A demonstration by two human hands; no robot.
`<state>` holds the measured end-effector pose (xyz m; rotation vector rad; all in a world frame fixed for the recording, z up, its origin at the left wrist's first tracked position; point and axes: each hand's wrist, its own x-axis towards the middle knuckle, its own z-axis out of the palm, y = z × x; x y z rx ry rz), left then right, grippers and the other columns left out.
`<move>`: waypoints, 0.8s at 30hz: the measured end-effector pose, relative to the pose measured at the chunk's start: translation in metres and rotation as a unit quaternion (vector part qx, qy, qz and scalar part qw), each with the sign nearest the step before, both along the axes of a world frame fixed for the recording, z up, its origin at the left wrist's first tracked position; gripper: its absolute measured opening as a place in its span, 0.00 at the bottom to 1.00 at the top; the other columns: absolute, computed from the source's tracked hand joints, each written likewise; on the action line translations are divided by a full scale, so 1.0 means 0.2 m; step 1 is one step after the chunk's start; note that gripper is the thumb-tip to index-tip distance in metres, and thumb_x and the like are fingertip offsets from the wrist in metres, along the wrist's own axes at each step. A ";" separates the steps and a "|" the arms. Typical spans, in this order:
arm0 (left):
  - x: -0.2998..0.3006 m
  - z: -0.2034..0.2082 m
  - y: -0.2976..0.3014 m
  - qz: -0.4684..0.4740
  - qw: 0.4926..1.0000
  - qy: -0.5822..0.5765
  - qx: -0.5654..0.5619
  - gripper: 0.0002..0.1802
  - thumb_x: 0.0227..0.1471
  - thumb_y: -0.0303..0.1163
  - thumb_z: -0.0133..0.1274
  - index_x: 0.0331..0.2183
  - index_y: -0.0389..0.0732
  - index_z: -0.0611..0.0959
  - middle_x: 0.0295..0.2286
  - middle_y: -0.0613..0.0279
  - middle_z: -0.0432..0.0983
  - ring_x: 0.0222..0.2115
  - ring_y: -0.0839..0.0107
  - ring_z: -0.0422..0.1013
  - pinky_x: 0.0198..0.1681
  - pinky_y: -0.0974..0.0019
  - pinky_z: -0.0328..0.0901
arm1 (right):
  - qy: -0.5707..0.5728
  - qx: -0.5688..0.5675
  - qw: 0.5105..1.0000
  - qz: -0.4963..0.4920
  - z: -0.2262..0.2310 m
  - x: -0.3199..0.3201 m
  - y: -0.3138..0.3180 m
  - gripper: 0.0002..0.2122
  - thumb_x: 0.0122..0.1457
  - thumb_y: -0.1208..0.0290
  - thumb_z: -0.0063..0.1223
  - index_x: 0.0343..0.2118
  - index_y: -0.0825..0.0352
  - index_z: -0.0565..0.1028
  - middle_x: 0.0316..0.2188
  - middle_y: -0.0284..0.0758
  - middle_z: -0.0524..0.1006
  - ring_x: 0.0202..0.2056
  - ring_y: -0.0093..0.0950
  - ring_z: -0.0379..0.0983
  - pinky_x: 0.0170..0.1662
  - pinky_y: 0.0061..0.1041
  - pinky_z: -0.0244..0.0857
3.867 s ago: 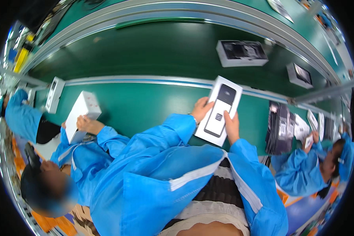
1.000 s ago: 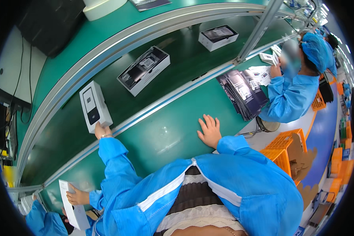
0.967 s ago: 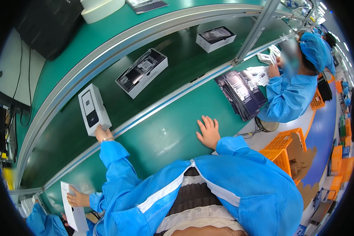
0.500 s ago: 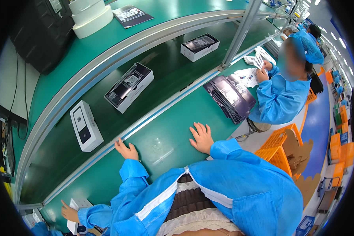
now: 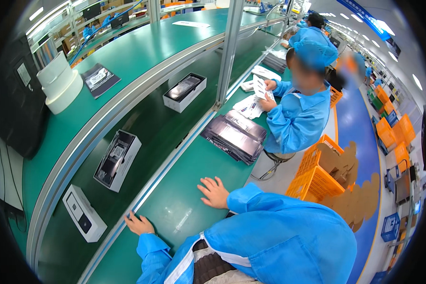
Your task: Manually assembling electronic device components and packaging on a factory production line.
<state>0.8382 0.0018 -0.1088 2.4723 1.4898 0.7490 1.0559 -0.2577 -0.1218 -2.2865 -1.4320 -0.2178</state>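
Observation:
My left hand lies at the metal rail along the belt, fingers apart and holding nothing. My right hand is spread flat on the green bench, also bare. Across the rail from my left hand, a closed white box with a phone picture rests on the dark green belt. Beyond it stands an open box with a dark leaflet inside, then another open box holding something dark. Past my right hand lies a fanned stack of dark leaflets.
A co-worker in blue sits ahead on the right, holding white printed sheets. Orange crates with cardboard stand on the floor. A metal post rises by the belt. White rolls and a leaflet lie on the upper shelf.
The view has swung up and to the right, so the scene sits lower and further left. Both my hands stay in place on the bench. Another person's hand at lower left has left the view.

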 end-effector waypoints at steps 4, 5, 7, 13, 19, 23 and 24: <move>0.01 0.01 0.00 0.007 1.000 0.008 -0.006 0.26 0.47 0.28 0.47 0.50 0.38 0.66 0.54 0.40 0.49 0.54 0.47 0.50 0.55 0.52 0.48 | 0.012 -0.005 1.000 0.007 0.02 0.01 0.00 0.25 0.51 0.57 0.48 0.51 0.62 0.63 0.54 0.43 0.58 0.56 0.40 0.53 0.54 0.51 0.45; 0.02 0.01 0.00 0.004 1.000 0.005 -0.005 0.26 0.47 0.28 0.47 0.50 0.39 0.66 0.54 0.41 0.49 0.53 0.47 0.50 0.55 0.52 0.48 | 0.015 -0.008 1.000 0.005 0.02 0.02 0.00 0.25 0.51 0.57 0.48 0.51 0.62 0.63 0.54 0.43 0.58 0.56 0.39 0.53 0.54 0.51 0.45; 0.03 0.00 0.00 0.005 1.000 0.004 -0.001 0.26 0.47 0.28 0.47 0.50 0.39 0.66 0.54 0.41 0.49 0.53 0.47 0.51 0.55 0.52 0.48 | 0.017 -0.009 1.000 0.008 0.03 0.02 0.00 0.25 0.51 0.57 0.48 0.51 0.62 0.63 0.54 0.44 0.58 0.56 0.39 0.53 0.54 0.51 0.45; 0.05 0.01 -0.01 0.002 1.000 0.002 0.004 0.26 0.47 0.29 0.47 0.51 0.39 0.66 0.54 0.41 0.49 0.53 0.47 0.51 0.54 0.51 0.48 | 0.021 -0.004 1.000 0.006 0.04 0.04 -0.01 0.24 0.51 0.59 0.49 0.51 0.61 0.63 0.54 0.43 0.58 0.55 0.40 0.54 0.55 0.51 0.44; 0.05 -0.01 0.00 0.001 1.000 0.005 -0.005 0.26 0.47 0.28 0.47 0.50 0.39 0.66 0.54 0.41 0.49 0.53 0.48 0.51 0.54 0.51 0.48 | 0.016 -0.009 1.000 0.007 0.04 0.05 0.00 0.24 0.52 0.59 0.49 0.51 0.61 0.63 0.54 0.43 0.58 0.55 0.40 0.54 0.55 0.51 0.44; 0.07 0.01 0.00 0.000 1.000 0.006 -0.003 0.25 0.46 0.28 0.47 0.49 0.38 0.67 0.54 0.42 0.49 0.53 0.48 0.51 0.54 0.52 0.48 | 0.023 -0.015 1.000 0.010 0.03 0.06 0.00 0.24 0.52 0.58 0.48 0.52 0.62 0.62 0.54 0.44 0.57 0.56 0.40 0.52 0.54 0.52 0.44; 0.07 0.01 0.00 0.000 1.000 0.005 -0.002 0.25 0.46 0.28 0.47 0.49 0.38 0.67 0.54 0.42 0.49 0.53 0.48 0.51 0.54 0.52 0.48 | 0.026 -0.014 1.000 0.011 0.03 0.06 0.01 0.24 0.52 0.58 0.47 0.52 0.62 0.62 0.54 0.44 0.57 0.56 0.40 0.52 0.55 0.52 0.44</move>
